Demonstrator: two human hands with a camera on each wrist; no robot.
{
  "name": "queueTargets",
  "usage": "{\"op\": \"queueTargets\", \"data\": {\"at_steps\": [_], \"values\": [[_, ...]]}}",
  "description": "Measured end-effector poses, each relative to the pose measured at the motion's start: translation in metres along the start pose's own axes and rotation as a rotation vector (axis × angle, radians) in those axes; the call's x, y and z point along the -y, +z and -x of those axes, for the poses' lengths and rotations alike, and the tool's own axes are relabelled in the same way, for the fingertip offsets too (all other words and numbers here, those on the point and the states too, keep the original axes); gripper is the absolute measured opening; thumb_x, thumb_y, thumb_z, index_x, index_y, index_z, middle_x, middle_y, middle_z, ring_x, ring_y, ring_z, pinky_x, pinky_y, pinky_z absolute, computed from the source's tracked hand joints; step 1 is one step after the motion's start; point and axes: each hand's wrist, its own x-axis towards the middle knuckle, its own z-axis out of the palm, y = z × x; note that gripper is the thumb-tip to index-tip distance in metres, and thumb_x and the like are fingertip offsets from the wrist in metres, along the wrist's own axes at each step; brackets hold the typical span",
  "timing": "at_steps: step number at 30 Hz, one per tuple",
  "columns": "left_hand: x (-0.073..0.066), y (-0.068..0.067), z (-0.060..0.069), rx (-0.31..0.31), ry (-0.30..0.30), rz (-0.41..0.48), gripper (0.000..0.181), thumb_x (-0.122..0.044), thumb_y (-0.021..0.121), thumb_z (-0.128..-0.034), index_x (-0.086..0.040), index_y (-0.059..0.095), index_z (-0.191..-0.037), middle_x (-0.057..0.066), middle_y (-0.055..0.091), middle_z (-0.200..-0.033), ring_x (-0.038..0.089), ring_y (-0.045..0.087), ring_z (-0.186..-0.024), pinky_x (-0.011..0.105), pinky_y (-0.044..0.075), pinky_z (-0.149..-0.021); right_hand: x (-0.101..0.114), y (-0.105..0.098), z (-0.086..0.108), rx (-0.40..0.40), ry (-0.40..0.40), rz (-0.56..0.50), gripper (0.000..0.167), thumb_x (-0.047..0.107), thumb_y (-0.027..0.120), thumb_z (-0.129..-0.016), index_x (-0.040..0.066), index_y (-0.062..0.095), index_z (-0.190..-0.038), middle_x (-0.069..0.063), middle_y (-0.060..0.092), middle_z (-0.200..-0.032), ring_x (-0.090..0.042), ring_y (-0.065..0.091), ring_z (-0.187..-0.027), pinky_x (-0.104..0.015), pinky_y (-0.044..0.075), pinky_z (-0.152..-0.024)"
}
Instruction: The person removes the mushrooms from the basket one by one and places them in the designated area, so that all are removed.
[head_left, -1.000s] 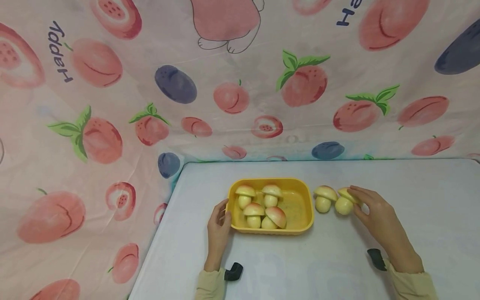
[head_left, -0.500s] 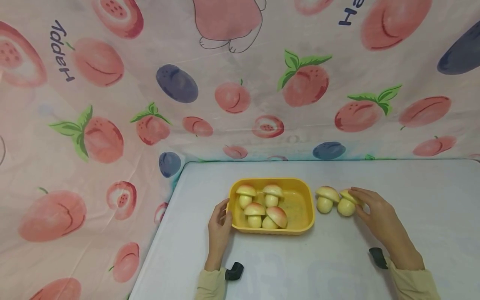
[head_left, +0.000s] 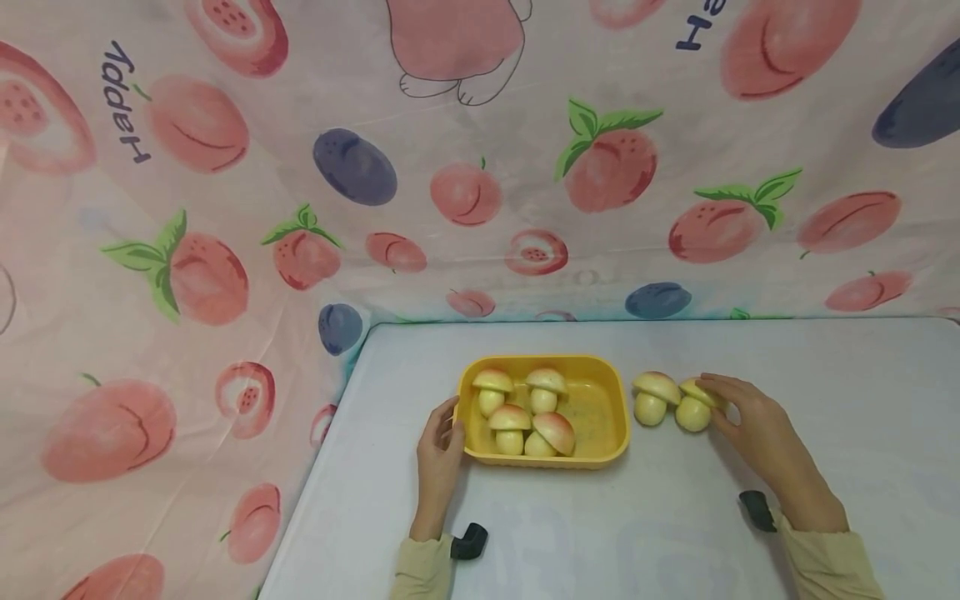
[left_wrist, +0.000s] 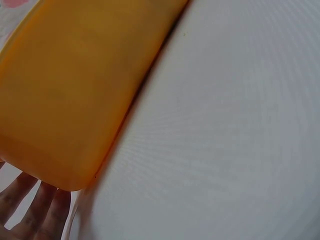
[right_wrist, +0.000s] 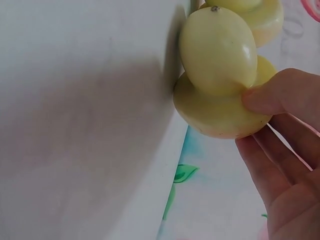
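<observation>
A yellow tray point(head_left: 588, 460) stands on the white table with several artificial mushrooms, pale yellow with reddish caps, inside it; one point(head_left: 553, 435) lies tilted. My left hand point(head_left: 437, 450) rests against the tray's left end, and in the left wrist view its fingers point(left_wrist: 41, 210) touch the outer wall. Right of the tray, my right hand point(head_left: 753, 425) pinches the cap of a mushroom point(head_left: 692, 412) between thumb and fingers. In the right wrist view that mushroom point(right_wrist: 217, 55) shows its rounded stem, still at the table surface. Another mushroom point(head_left: 651, 400) sits close beside it, on the tray side.
The white table point(head_left: 600, 533) reaches back to a fruit-printed cloth point(head_left: 480, 250) that hangs behind it and along its left side. Inside the tray, the mushrooms stand in the left and middle part; the right part shows bare yellow floor.
Almost nothing differs. The whole view has shifted very slightly, and both hands keep their places at the tray and the mushroom.
</observation>
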Motion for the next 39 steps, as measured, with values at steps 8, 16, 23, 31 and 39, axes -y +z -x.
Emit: {"op": "queueTargets", "data": {"at_steps": [8, 16, 23, 31, 39], "values": [[0.0, 0.001, 0.0, 0.005, 0.0, 0.002, 0.036, -0.008, 0.055, -0.0999, -0.016, 0.059, -0.135, 0.005, 0.061, -0.135, 0.021, 0.059, -0.116, 0.027, 0.049, -0.095, 0.0, -0.001, 0.0, 0.027, 0.019, 0.002, 0.051, -0.012, 0.08, -0.068, -0.002, 0.066, -0.116, -0.021, 0.064, -0.122, -0.043, 0.058, -0.11, -0.046, 0.044, -0.088], [-0.001, 0.0, 0.0, 0.0, 0.0, 0.003, 0.036, -0.009, 0.056, -0.1, -0.017, 0.06, -0.135, 0.004, 0.061, -0.135, 0.022, 0.06, -0.116, 0.029, 0.049, -0.095, 0.004, -0.005, -0.002, 0.044, 0.031, -0.013, 0.05, -0.012, 0.078, -0.07, -0.002, 0.065, -0.117, -0.022, 0.061, -0.124, -0.044, 0.054, -0.114, -0.053, 0.043, -0.087], [-0.001, 0.0, 0.0, -0.005, -0.015, 0.006, 0.036, -0.008, 0.056, -0.1003, -0.013, 0.059, -0.136, 0.009, 0.06, -0.136, 0.028, 0.059, -0.118, 0.028, 0.049, -0.094, 0.006, -0.006, -0.002, 0.025, 0.02, -0.018, 0.049, -0.01, 0.08, -0.07, 0.0, 0.066, -0.116, -0.019, 0.061, -0.124, -0.041, 0.054, -0.115, -0.043, 0.042, -0.095], [-0.03, -0.004, 0.008, 0.021, -0.014, -0.005, 0.037, -0.005, 0.054, -0.0999, -0.004, 0.057, -0.137, 0.017, 0.059, -0.136, 0.036, 0.058, -0.119, 0.034, 0.049, -0.096, 0.011, -0.006, -0.006, -0.009, -0.018, -0.031, 0.048, -0.009, 0.08, -0.07, -0.002, 0.066, -0.116, -0.019, 0.061, -0.12, -0.038, 0.054, -0.113, -0.01, 0.028, -0.106], [-0.036, -0.004, 0.009, 0.014, 0.021, 0.013, 0.036, -0.004, 0.054, -0.0993, -0.003, 0.058, -0.135, 0.019, 0.06, -0.134, 0.036, 0.059, -0.118, 0.031, 0.05, -0.093, 0.019, -0.008, -0.01, -0.034, -0.016, -0.02, 0.049, -0.008, 0.081, -0.07, -0.002, 0.066, -0.116, -0.017, 0.061, -0.12, -0.036, 0.053, -0.113, -0.005, 0.024, -0.104]]}}
